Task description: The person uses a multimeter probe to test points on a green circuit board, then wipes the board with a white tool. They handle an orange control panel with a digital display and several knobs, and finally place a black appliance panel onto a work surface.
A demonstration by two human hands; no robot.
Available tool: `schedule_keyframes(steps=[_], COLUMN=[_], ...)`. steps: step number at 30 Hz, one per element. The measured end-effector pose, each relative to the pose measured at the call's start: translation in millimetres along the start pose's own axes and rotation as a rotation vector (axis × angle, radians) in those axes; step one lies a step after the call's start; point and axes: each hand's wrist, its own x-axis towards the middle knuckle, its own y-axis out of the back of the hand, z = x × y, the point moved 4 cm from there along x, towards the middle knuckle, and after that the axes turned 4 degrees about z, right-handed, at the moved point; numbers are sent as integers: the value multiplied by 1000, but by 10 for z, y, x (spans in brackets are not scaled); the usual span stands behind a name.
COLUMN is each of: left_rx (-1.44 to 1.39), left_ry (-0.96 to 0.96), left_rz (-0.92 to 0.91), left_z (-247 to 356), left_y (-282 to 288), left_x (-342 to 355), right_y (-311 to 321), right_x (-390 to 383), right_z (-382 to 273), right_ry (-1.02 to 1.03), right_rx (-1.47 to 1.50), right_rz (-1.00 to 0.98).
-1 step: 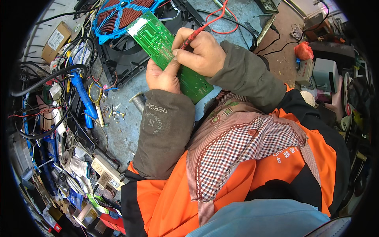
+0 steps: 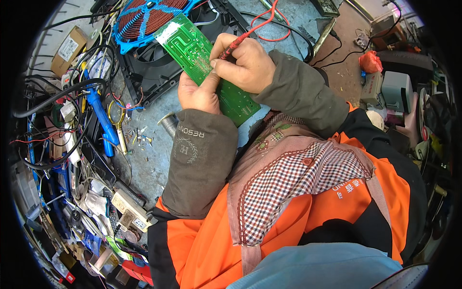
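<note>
A long green circuit board [image 2: 187, 47] lies tilted across both hands, over the blue-grey bench. My left hand [image 2: 198, 92] grips it at the left long edge, thumb on its face and the other fingers partly hidden underneath. My right hand [image 2: 243, 66] is closed round a red test probe [image 2: 234, 44] with a red lead, low over the middle of the board, its thumb beside my left thumb; the probe's tip is hidden at the fingers. Behind the board sits a black plastic housing [image 2: 142, 78] with a copper coil on a blue frame [image 2: 148, 23].
A blue tool [image 2: 99, 110], tangled cables and mixed small items crowd the left side. A solder spool [image 2: 168, 124] lies beside my left sleeve. A cardboard box [image 2: 68, 50] is at upper left. A grey box [image 2: 395, 90], a red plastic bag [image 2: 370, 62] and other equipment stand at right.
</note>
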Motion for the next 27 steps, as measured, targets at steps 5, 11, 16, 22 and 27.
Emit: schedule_keyframes(steps=[5,11,16,22,27], left_rx=[14,2,-15,-3,4], left_ry=[4,-6,5,-9,-12], left_rz=[16,-7,4,-14,-6], left_z=[-14,-1,-4,9,4], left_y=[8,7,-8,-10,-1], left_x=[7,2,-2,-5,-10], right_y=[20,7,13,-16,-2], right_x=[-2,2,-1,-14,-13], right_z=[-27,-3,-9,-3,-29], right_ry=[-3,20,0,7,7], right_rx=[-2,1,23,31,35], right_rz=[-4,13,-12,3,-31])
